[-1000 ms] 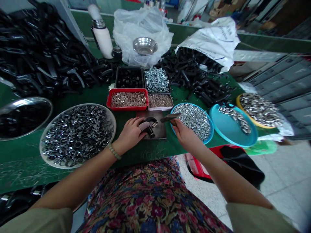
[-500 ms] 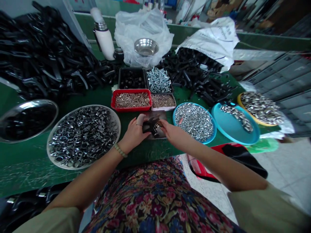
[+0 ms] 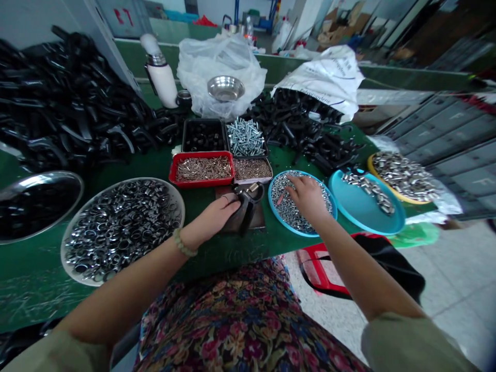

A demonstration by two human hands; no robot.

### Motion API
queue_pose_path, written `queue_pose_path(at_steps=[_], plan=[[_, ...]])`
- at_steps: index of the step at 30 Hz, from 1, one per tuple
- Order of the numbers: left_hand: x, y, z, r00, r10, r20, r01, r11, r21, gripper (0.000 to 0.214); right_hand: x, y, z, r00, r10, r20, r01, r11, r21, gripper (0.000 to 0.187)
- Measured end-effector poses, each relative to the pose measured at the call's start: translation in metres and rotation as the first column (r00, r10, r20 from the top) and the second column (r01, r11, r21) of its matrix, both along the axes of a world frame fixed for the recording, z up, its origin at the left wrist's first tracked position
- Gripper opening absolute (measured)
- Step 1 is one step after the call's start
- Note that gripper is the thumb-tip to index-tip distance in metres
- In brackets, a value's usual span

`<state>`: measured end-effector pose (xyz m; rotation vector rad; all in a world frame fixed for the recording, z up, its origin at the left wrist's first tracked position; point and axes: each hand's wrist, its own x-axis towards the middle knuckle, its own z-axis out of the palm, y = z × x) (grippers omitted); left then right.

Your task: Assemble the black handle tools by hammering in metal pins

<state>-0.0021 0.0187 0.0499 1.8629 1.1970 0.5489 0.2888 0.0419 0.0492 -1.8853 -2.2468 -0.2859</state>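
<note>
The left hand's grip is closed on the near-left side of a black part, located over the metal plate; contact with the plate cannot be confirmed. The right hand's fingers bend down among small metal pieces in a blue tray; any hold is not discernible. Risk: the one-sided hold could let the part tip if it slackens. Hasty withdrawal could scatter pieces over the tray's low rim. The green desk is scuffed and crowded. Rightward are grey panelled units and pale flooring.
</note>
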Motion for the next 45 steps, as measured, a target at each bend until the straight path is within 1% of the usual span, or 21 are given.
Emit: queue_pose_path(at_steps=[1, 2, 4, 6, 8, 11, 13, 15, 16, 18, 22, 26, 29, 31, 33, 34, 35, 37, 39, 42, 45], plan=[[0.000, 0.002, -0.002, 0.997, 0.002, -0.072, -0.004, 1.000, -0.029, 0.032, -0.014, 0.019, 0.003, 0.995, 0.092, -0.027, -0.094, 0.994, -0.055, 0.037], [-0.002, 0.002, -0.004, 0.983, 0.002, -0.182, -0.004, 1.000, -0.014, 0.030, -0.028, 0.038, 0.005, 0.987, 0.157, -0.022, -0.158, 0.979, -0.126, 0.035], [-0.008, 0.001, -0.007, 0.908, 0.013, -0.418, 0.032, 0.995, 0.100, 0.026, -0.053, 0.075, 0.006, 0.977, 0.202, 0.065, -0.181, 0.955, -0.236, 0.031], [-0.012, 0.005, -0.003, 0.827, 0.042, -0.560, 0.088, 0.975, 0.203, 0.026, -0.070, 0.104, 0.001, 0.971, 0.217, 0.097, -0.184, 0.944, -0.274, 0.026], [-0.008, 0.023, 0.006, 0.795, 0.075, -0.602, 0.114, 0.956, 0.270, 0.027, -0.079, 0.119, -0.007, 0.970, 0.225, 0.096, -0.190, 0.941, -0.281, 0.023], [0.015, 0.072, 0.017, 0.815, 0.149, -0.560, 0.126, 0.897, 0.423, 0.027, -0.081, 0.126, -0.013, 0.968, 0.233, 0.096, -0.199, 0.940, -0.278, 0.023], [0.036, 0.109, 0.016, 0.813, 0.170, -0.558, 0.152, 0.862, 0.483, 0.025, -0.079, 0.125, -0.014, 0.968, 0.232, 0.093, -0.199, 0.942, -0.271, 0.023], [0.055, 0.136, 0.009, 0.793, 0.168, -0.586, 0.185, 0.849, 0.494, 0.026, -0.076, 0.124, -0.013, 0.971, 0.222, 0.084, -0.193, 0.945, -0.265, 0.022], [0.062, 0.144, 0.005, 0.785, 0.163, -0.597, 0.199, 0.847, 0.493, 0.027, -0.074, 0.123, -0.013, 0.974, 0.215, 0.076, -0.189, 0.947, -0.262, 0.022], [0.071, 0.151, -0.003, 0.782, 0.155, -0.604, 0.216, 0.842, 0.495, 0.030, -0.071, 0.122, -0.013, 0.979, 0.199, 0.052, -0.179, 0.951, -0.253, 0.022], [0.075, 0.150, -0.011, 0.791, 0.159, -0.591, 0.221, 0.826, 0.518, 0.031, -0.068, 0.123, -0.018, 0.986, 0.165, -0.016, -0.164, 0.958, -0.234, 0.020], [0.075, 0.150, -0.011, 0.793, 0.159, -0.588, 0.222, 0.823, 0.522, 0.030, -0.068, 0.127, -0.019, 0.985, 0.143, -0.095, -0.160, 0.965, -0.206, 0.021], [0.075, 0.151, -0.008, 0.796, 0.157, -0.585, 0.212, 0.832, 0.513, 0.031, -0.067, 0.120, -0.013, 0.975, 0.151, -0.163, -0.180, 0.967, -0.181, 0.024], [0.073, 0.150, -0.006, 0.798, 0.165, -0.580, 0.204, 0.831, 0.518, 0.031, -0.067, 0.103, -0.009, 0.935, 0.191, -0.299, -0.249, 0.954, -0.169, 0.023], [0.071, 0.149, -0.005, 0.801, 0.167, -0.575, 0.198, 0.832, 0.518, 0.030, -0.069, 0.079, -0.009, 0.840, 0.231, -0.490, -0.341, 0.928, -0.147, 0.019], [0.070, 0.149, -0.005, 0.804, 0.167, -0.571, 0.194, 0.834, 0.517, 0.029, -0.071, 0.066, -0.010, 0.788, 0.242, -0.566, -0.380, 0.915, -0.137, 0.016], [0.070, 0.149, -0.004, 0.806, 0.166, -0.569, 0.191, 0.835, 0.516, 0.029, -0.073, 0.053, -0.012, 0.753, 0.250, -0.609, -0.406, 0.904, -0.131, 0.014], [0.068, 0.148, -0.003, 0.818, 0.166, -0.551, 0.176, 0.839, 0.515, 0.028, -0.078, 0.034, -0.020, 0.750, 0.272, -0.603, -0.429, 0.894, -0.131, 0.011], [0.067, 0.148, -0.003, 0.847, 0.172, -0.503, 0.138, 0.842, 0.521, 0.026, -0.083, 0.025, -0.028, 0.767, 0.303, -0.566, -0.443, 0.888, -0.124, 0.009], [0.063, 0.146, -0.001, 0.891, 0.179, -0.417, 0.070, 0.853, 0.517, 0.027, -0.087, 0.022, -0.037, 0.783, 0.320, -0.533, -0.443, 0.889, -0.116, 0.007], [0.061, 0.144, 0.001, 0.897, 0.168, -0.408, 0.056, 0.874, 0.483, 0.027, -0.089, 0.022, -0.041, 0.811, 0.298, -0.503, -0.412, 0.902, -0.131, 0.008]])
